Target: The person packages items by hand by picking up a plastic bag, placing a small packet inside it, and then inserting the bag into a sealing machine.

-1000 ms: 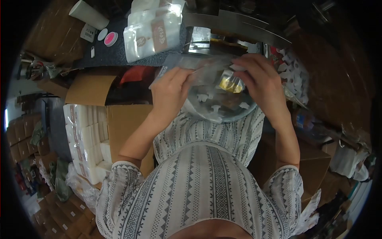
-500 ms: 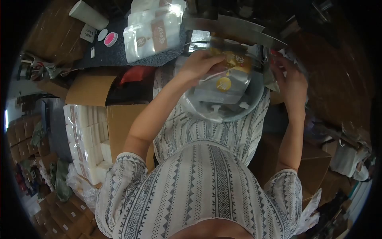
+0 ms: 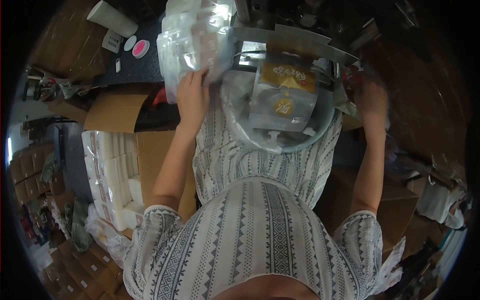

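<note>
At the near edge of the stack of clear pouches (image 3: 197, 45), my left hand (image 3: 192, 97) has its fingers on a pouch, thumb side hidden; the pouch is blurred and hangs past the cloth's edge. A silver and gold pouch (image 3: 285, 100) hangs upright from the metal machine (image 3: 312, 42), over a round basin (image 3: 327, 132) on the lap, with no hand on it. To the right, my right hand (image 3: 371, 100) is blurred beside a silver packet (image 3: 345, 95) and something red. What its fingers hold is hidden.
On the dark cloth (image 3: 135, 70) at the upper left lie a white cup (image 3: 112, 19), a pink round tin (image 3: 140, 48) and its lid. An open carton (image 3: 112, 107) with white packs (image 3: 107, 175) stands at the left. Another carton (image 3: 385, 205) is at the right.
My left hand has let go of the silver and gold pouch and moved left to the clear pouches, which have shifted towards me. My right hand stays at the right, fingers moved slightly.
</note>
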A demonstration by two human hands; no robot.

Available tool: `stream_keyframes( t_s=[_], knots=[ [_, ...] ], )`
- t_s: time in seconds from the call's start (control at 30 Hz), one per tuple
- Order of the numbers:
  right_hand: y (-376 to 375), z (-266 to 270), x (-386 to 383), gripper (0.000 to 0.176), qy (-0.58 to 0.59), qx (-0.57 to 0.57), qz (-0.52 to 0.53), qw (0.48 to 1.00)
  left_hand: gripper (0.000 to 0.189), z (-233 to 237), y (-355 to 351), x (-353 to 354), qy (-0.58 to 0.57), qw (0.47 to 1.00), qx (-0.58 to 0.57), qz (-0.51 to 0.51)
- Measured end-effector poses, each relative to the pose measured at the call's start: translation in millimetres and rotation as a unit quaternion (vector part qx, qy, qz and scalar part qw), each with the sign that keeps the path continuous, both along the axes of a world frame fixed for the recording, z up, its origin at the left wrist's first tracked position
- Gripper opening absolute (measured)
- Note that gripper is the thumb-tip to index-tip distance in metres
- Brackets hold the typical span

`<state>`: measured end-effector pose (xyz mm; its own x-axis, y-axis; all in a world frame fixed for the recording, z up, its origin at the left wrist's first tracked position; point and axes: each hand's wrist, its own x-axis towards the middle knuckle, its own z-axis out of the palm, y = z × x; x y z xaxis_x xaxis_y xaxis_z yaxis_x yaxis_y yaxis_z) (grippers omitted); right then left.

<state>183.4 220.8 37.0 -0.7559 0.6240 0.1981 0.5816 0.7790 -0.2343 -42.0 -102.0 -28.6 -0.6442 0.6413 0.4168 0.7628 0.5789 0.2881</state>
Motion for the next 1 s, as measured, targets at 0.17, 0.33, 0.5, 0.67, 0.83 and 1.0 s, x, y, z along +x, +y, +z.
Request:
stream_keyframes(
  t_s=[0.17, 0.33, 0.5, 0.67, 0.83, 1.0],
  knots=[
    [-22, 28, 6, 0.017, 0.169, -0.157, -0.014, 0.973, 0.007, 40, -2, 27, -0.002, 0.996, 0.079, 0.047],
    [-88, 49, -27, 0.02, 0.24, -0.249, 0.18, 0.921, 0.01, 58, 19, 59, -0.018, 0.991, 0.125, -0.037],
    [-103, 43, -44, 0.018, 0.244, -0.154, 0.265, 0.92, 0.011, 67, 22, 65, -0.009, 0.99, 0.121, -0.072],
    [-107, 43, -37, 0.019, 0.171, -0.205, 0.24, 0.933, 0.012, 61, 28, 74, -0.025, 0.985, 0.102, -0.139],
    [-93, 22, -38, 0.027, 0.21, -0.31, 0.193, 0.907, 0.011, 46, 49, 72, -0.26, 0.933, 0.107, -0.225],
    [-65, 26, -23, 0.029, 0.244, -0.272, 0.101, 0.925, 0.023, 37, 92, 55, -0.571, 0.804, 0.113, -0.122]
  ],
)
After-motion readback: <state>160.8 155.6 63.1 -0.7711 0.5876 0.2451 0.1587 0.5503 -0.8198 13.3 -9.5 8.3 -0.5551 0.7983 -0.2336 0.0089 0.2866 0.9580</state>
